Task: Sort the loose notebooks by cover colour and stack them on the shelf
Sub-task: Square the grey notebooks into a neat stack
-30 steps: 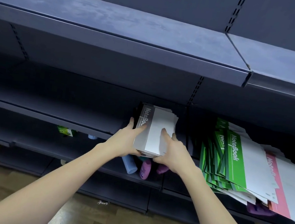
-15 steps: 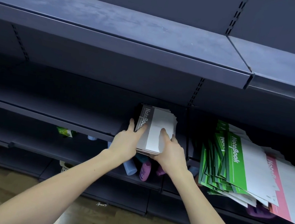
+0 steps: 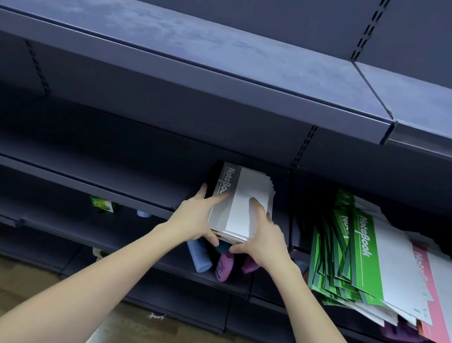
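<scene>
Green notebooks [image 3: 359,248] sprawl right of the grey stack [image 3: 239,202] on the shelf [image 3: 75,161], gripped by left hand [image 3: 197,219] and right hand [image 3: 265,238].

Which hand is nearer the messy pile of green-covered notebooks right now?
The right hand. It grips the grey-covered notebook stack on the side facing the pile of green-covered notebooks; the left hand grips the stack's far side.

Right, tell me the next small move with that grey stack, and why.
Probably push the grey stack further back onto the shelf. Both the left hand and right hand grip its near end, which overhangs the shelf's front edge, and the upper notebooks are fanned out of line.
</scene>
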